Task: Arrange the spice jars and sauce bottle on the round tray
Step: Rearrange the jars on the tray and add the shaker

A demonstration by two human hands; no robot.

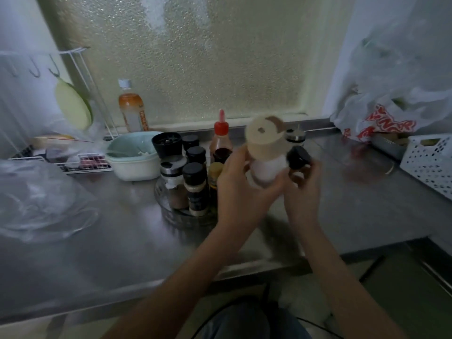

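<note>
Left hand (241,184) grip clamped around a white jar with a beige lid (265,148), held tilted in the air at frame centre, above the tabletop (122,241) and just right of the round tray (168,211). Right hand (302,192) grip curled on a small black-lidded jar (299,157), also lifted, touching or nearly touching the white jar; blur hides which. Round tray sits centre-left on the tabletop, already crowded: several black-lidded spice jars (195,182), a black grinder (166,144) at its back, and the sauce bottle with red nozzle (221,138) at its far side, upright. Pale bowl (133,160) just left of the tray. Drink bottle (132,108) by the window, upper left. White perforated basket (430,162) at right edge.
</note>
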